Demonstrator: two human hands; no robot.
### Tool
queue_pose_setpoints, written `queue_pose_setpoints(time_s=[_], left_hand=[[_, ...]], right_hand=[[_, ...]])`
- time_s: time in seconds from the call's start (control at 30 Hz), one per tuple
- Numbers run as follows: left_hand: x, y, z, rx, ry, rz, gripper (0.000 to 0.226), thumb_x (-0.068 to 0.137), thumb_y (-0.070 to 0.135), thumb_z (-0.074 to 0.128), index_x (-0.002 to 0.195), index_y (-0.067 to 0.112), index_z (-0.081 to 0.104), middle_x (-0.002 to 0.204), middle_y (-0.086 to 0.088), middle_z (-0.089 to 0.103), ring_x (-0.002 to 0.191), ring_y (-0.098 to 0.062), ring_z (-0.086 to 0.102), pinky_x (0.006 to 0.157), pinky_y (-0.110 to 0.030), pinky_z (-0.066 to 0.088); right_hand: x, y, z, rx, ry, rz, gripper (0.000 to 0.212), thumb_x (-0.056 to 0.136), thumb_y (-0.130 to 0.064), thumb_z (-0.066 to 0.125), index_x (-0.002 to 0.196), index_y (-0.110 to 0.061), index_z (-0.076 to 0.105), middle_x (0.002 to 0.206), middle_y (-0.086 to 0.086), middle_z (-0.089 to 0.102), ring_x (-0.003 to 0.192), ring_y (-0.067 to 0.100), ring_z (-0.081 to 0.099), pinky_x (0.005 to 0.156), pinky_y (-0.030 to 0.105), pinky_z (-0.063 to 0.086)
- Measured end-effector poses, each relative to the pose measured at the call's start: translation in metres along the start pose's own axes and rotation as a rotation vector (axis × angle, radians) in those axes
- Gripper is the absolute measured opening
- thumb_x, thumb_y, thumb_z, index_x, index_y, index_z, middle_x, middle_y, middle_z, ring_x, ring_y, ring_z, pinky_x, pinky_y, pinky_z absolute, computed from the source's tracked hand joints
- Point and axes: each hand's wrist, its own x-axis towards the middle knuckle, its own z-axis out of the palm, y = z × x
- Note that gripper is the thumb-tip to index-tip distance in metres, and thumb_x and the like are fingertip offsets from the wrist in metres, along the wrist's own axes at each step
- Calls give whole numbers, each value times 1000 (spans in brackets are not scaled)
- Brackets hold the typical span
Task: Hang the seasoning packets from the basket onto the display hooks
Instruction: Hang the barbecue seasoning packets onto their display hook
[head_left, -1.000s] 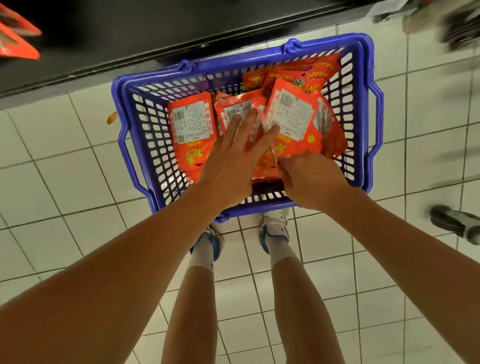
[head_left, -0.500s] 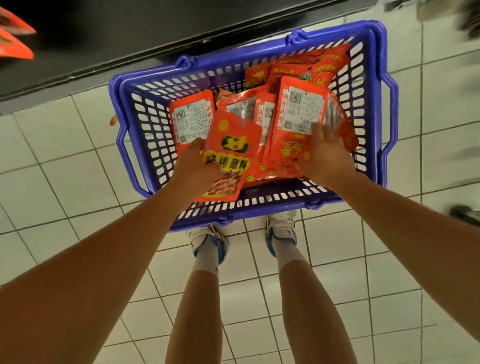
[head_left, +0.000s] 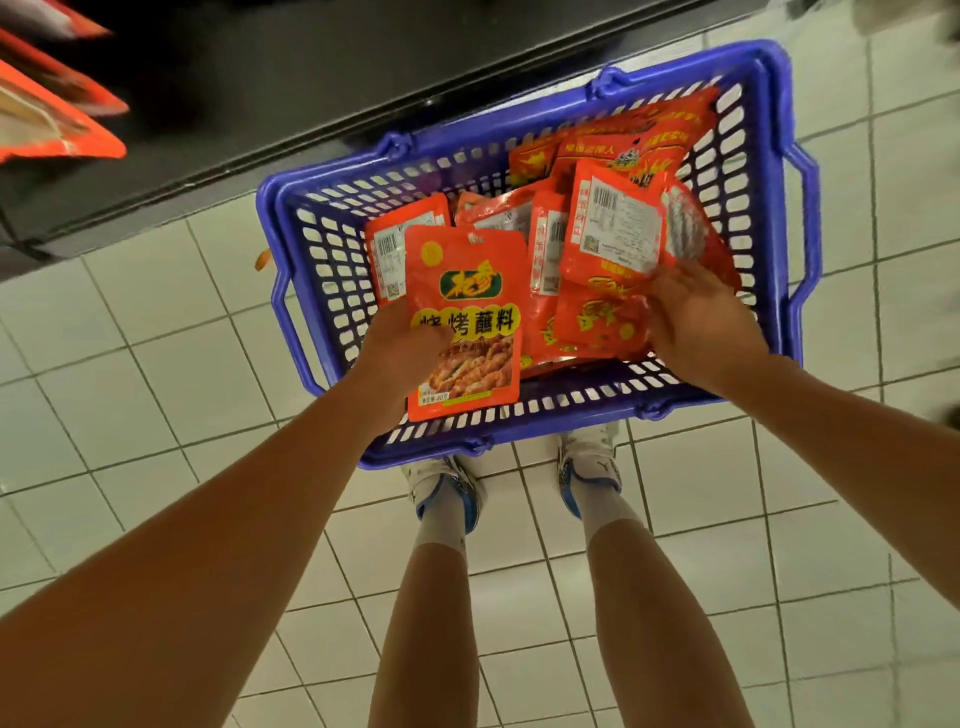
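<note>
A blue plastic basket (head_left: 769, 171) stands on the tiled floor with several red seasoning packets (head_left: 613, 228) heaped in it. My left hand (head_left: 400, 343) grips one red packet (head_left: 465, 317) by its left edge and holds it face up above the basket's near left part. My right hand (head_left: 696, 317) reaches into the heap at the right, its fingers on the lower edge of a packet that shows a white label; whether it grips that packet is unclear.
A dark shelf base (head_left: 311, 88) runs behind the basket. Red packets (head_left: 47, 124) hang at the upper left edge of view. My own legs and white shoes (head_left: 452, 493) stand just behind the basket. White floor tiles (head_left: 156, 338) lie all around.
My left hand has picked one packet out of the heap and lifted it face up. My right hand has shifted right along the heap. The view has swung so the basket sits farther right.
</note>
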Motion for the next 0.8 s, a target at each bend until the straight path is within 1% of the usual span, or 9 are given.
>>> queue_pose_setpoints(time_s=[0.1, 0.17, 0.27, 0.33, 0.43, 0.53, 0.6, 0.67, 0.8], left_hand=[[-12, 10, -2, -14, 40, 31, 32, 91, 4, 61, 90, 36, 64, 91, 5, 68, 78, -12, 60, 62, -26, 45], [-25, 21, -6, -4, 88, 77, 34, 91, 7, 61, 87, 40, 63, 88, 13, 70, 80, -9, 63, 64, -24, 44], [-52, 45, -14, -3, 83, 136, 31, 92, 10, 63, 90, 41, 66, 89, 15, 72, 88, -9, 67, 64, -25, 49], [-76, 66, -22, -66, 6, 168, 29, 92, 8, 65, 95, 37, 71, 96, 10, 76, 97, -18, 71, 79, -35, 56], [-123, 104, -34, -142, -125, 198, 34, 92, 3, 62, 85, 32, 77, 90, 5, 79, 92, -23, 75, 84, -41, 58], [-181, 148, -50, -328, -271, 176, 20, 90, 7, 60, 92, 17, 77, 89, -6, 78, 80, -26, 77, 71, -39, 61], [-226, 177, -66, -477, -349, 170, 29, 83, 16, 68, 110, 9, 73, 106, -14, 75, 92, -31, 74, 80, -46, 60], [-272, 203, -84, -533, -371, 260, 49, 81, 23, 71, 126, 5, 66, 123, -16, 70, 108, -33, 69, 94, -51, 55], [-372, 246, -124, -445, -232, 515, 27, 82, 11, 71, 108, 13, 73, 109, -8, 76, 95, -23, 73, 84, -39, 58]], right_hand=[[-16, -20, -42, 148, 101, -26, 33, 97, -23, 47, 113, -2, 68, 99, 22, 71, 83, 40, 67, 63, 33, 52], [-29, -34, -74, 290, 153, 7, 35, 90, -27, 47, 94, -3, 71, 77, 16, 69, 65, 34, 62, 55, 24, 43], [-42, -51, -122, 554, 13, 123, 23, 94, -16, 57, 81, -4, 71, 78, 13, 71, 75, 30, 66, 66, 37, 56], [-49, -63, -155, 724, -116, 154, 18, 94, -6, 59, 80, -2, 71, 83, 14, 72, 77, 30, 68, 70, 42, 60], [-59, -86, -209, 893, -151, 96, 17, 81, -12, 64, 78, 4, 66, 81, 24, 68, 68, 30, 65, 63, 40, 55], [-75, -121, -268, 1082, 5, 92, 14, 75, -17, 66, 65, -8, 69, 58, 8, 63, 55, 11, 59, 56, 20, 46], [-86, -146, -309, 1262, 167, 99, 19, 79, -11, 70, 60, -15, 72, 54, -8, 63, 46, 4, 55, 49, 16, 44], [-100, -171, -353, 1403, 311, 106, 28, 87, -4, 70, 63, -18, 76, 62, -6, 71, 53, 8, 63, 56, 21, 53], [-141, -222, -452, 1501, 452, 27, 21, 91, -8, 68, 71, -11, 73, 65, 0, 71, 53, 11, 63, 54, 23, 52]])
